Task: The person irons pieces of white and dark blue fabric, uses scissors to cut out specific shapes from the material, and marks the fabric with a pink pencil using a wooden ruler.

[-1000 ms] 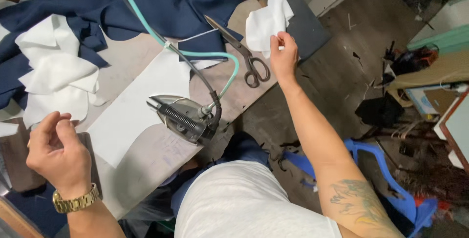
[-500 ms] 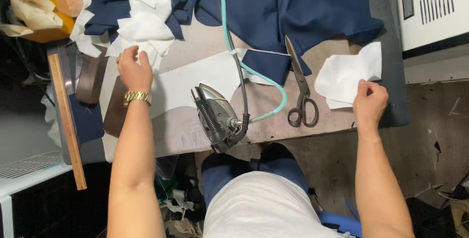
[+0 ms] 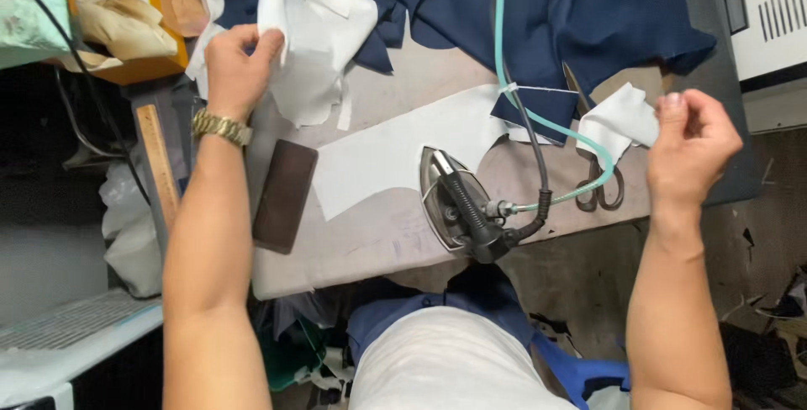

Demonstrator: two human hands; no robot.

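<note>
L hand (image 3: 238, 65) is up at the far-left of the desk (image 3: 370, 242), fingers (image 3: 265, 44) pinched on the edge of a white cloth piece (image 3: 315, 48) from the loose white stack lying over the navy fabric (image 3: 588, 15). R hand (image 3: 691, 149) is off the desk's right end, fingers curled shut on a smaller white scrap (image 3: 618, 124), which hangs just above the scissors (image 3: 598, 179).

Between the hands: steam iron (image 3: 458, 208) sits flat on the desk near the front edge, sole partly on a long white panel (image 3: 395, 153). Its teal hose + black cord (image 3: 504, 82) run up across the navy fabric. Dark rectangular block (image 3: 284, 195) lies left of the panel, wooden ruler (image 3: 158, 162) at the desk's left edge.

To do this well, imo:
- Lift the L piece by one edge only, so a single layer comes off the stack w/o dragging neighbours.
- Keep the R scrap clear of the scissor blades & the hose; it's light, will snag or flutter.
- Watch the iron: resting sole-down on the panel, prob. hot, so don't leave it long or brush a forearm past it.
- Lay pieces flat, edges matched, before any pressing.
</note>
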